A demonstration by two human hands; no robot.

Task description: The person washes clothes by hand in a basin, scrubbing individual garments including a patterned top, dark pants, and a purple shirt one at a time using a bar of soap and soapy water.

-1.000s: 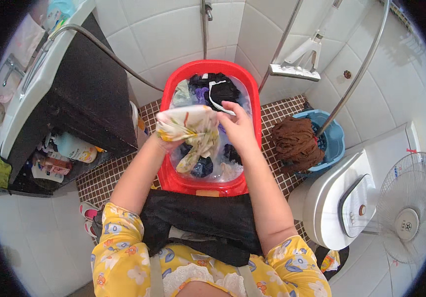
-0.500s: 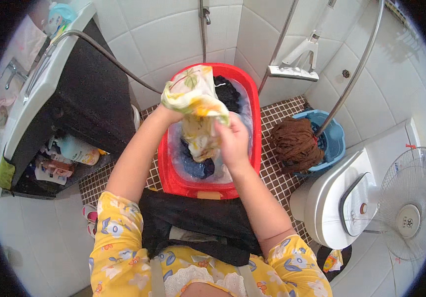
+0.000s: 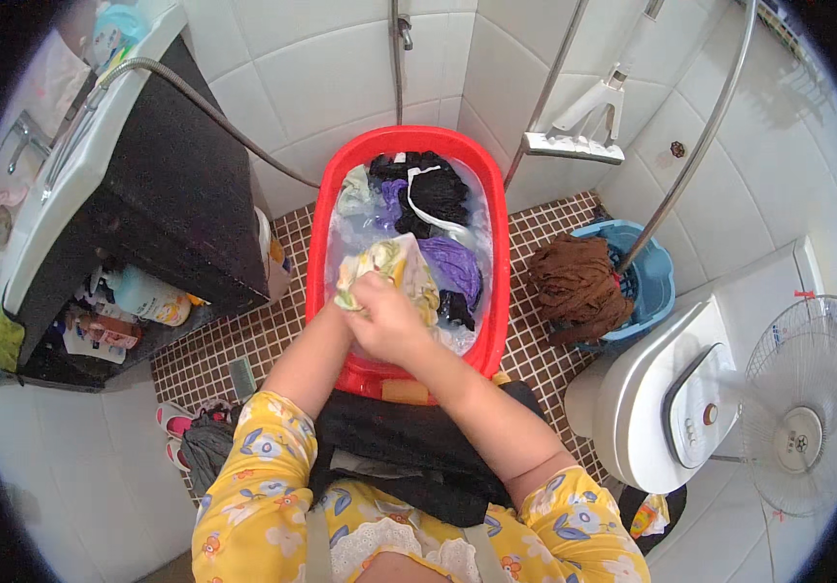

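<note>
Both my hands are together over the near part of a red tub (image 3: 499, 194). My right hand (image 3: 386, 319) is closed on a bunched white cloth (image 3: 401, 262) with a yellow and green print. Under and beside it, my left hand (image 3: 340, 317) grips the same cloth at its near end, its fingers mostly hidden by the right hand. The cloth's far part hangs over the soapy water. In the water lie a black garment (image 3: 438, 194) with a white strip, purple cloth (image 3: 451, 264) and a pale green cloth (image 3: 354, 189).
At right stand a blue bucket (image 3: 658, 267) with a brown mop head (image 3: 581, 287), a white toilet (image 3: 642, 428) and a fan (image 3: 799, 437). A black cabinet (image 3: 180, 175) with bottles is at left. A shower hose (image 3: 219, 115) runs behind the tub, and a squeegee (image 3: 574, 146) leans at the wall.
My hands have come down and nearer with the patterned cloth, from spread apart to close together. More of the black and purple laundry in the tub now shows.
</note>
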